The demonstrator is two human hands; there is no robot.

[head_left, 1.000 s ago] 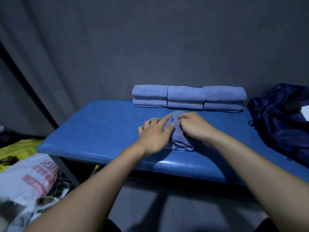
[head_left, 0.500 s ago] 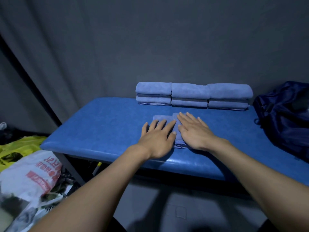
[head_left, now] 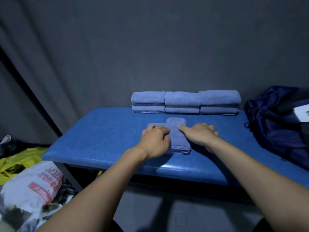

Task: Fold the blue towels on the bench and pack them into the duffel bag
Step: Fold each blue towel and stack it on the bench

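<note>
In the head view, both hands are parting over the small folded towel (head_left: 178, 138) lying near the front edge of the blue bench (head_left: 100, 131). Half a second ago they were pressing flat side by side on top of it; now the left hand (head_left: 154, 141) is sitting at the towel's left side with fingers curling onto the lower layer that is sticking out there, though whether it is pinching the cloth I cannot tell. The right hand (head_left: 199, 135) is sliding off to the right, fingers straight and relaxed, holding nothing. With the top fold now showing uncovered, the fold is probably finished or needing one last tuck. Six folded towels (head_left: 184, 102) are waiting in three stacks at the back, and the dark duffel bag (head_left: 277, 126) is sitting on the bench's right end, so packing is apparently not begun.
</note>
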